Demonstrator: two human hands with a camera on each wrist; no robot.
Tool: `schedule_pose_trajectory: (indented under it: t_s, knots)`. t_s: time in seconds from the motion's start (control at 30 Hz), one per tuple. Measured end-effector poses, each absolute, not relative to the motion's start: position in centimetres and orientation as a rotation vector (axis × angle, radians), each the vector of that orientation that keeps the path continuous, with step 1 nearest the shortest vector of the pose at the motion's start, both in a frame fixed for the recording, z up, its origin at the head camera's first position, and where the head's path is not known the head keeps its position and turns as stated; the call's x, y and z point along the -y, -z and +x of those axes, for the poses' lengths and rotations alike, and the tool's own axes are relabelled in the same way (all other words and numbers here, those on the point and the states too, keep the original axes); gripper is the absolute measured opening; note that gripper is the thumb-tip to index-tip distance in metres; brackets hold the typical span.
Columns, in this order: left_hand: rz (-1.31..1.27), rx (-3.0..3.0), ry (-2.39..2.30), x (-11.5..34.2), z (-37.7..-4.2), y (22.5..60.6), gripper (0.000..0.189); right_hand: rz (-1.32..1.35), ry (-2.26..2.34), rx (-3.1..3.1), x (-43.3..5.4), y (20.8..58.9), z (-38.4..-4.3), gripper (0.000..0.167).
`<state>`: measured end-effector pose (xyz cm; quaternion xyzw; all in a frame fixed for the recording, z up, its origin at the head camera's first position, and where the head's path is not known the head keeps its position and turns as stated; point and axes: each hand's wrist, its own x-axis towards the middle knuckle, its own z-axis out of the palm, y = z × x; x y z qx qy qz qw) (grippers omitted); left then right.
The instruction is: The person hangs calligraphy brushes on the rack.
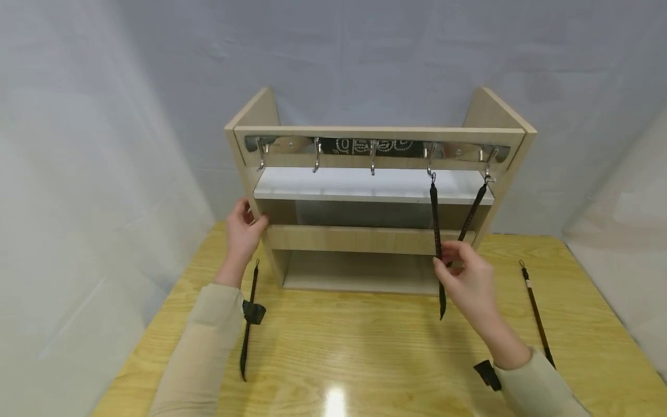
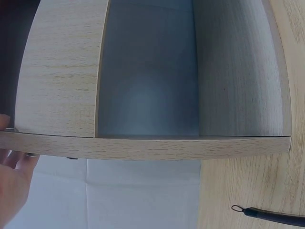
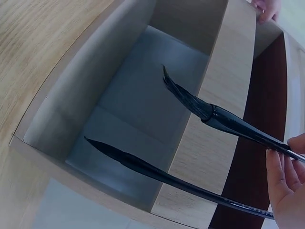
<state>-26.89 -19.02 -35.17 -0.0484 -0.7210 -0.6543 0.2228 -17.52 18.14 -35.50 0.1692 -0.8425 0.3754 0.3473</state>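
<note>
Left hand (image 1: 244,233), yours: bent round the front edge of the side panel, thumb on the inner side, fingers on the outer; parted by no more than the board between them.

Left brush (image 1: 247,341): dark shaft, looped cord at the far end; lies on the tabletop (image 1: 339,336) beside your left forearm, across a small black block (image 1: 255,313).

Shelf unit (image 1: 370,238): pale wood grain, upright on the tabletop, gripped by you at its left side panel (image 1: 241,153); white upper shelf (image 1: 344,182) within.

Hook rail (image 1: 292,145): polished metal, five hooks, fixed along the unit's upper front board.

Held brush (image 1: 436,220): black, upright in front of the unit, loop at the fourth hook from the left; you cannot tell whether it is caught there. Its bristle tip bends in the right wrist view.

Right hand (image 1: 469,281), yours: thumb and fingers nearly together, pinching the held brush's shaft.

Hanging brush (image 1: 473,211): black, tilted, loop at the fifth hook; its shaft passes close by your right hand.

Second black block (image 1: 487,375): on the tabletop, beside your right sleeve (image 1: 537,385).

Right brush (image 1: 535,310): brownish shaft, looped end away from you; lies on the tabletop, lower end near that sleeve.
</note>
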Motion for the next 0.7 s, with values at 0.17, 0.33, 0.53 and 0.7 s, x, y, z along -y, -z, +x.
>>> schedule_pose_trajectory:
  t_s: [0.17,0.33,0.53,0.7]
  knots:
    - [-0.142,1.989,1.780,18.97,-26.87,35.22,0.042,0.445,-0.998,2.180,-18.05,35.55,-17.75,0.028]
    - [-0.148,1.987,1.760,19.02,-26.91,35.27,0.041,0.453,-0.995,2.164,-17.92,35.37,-17.86,0.028]
    - [-0.158,1.995,1.756,19.03,-26.85,35.23,0.042,0.453,-0.982,2.165,-17.77,35.17,-17.96,0.028]
    - [-0.167,1.992,1.756,19.01,-26.86,35.27,0.042,0.448,-0.981,2.179,-17.66,35.18,-18.09,0.027]
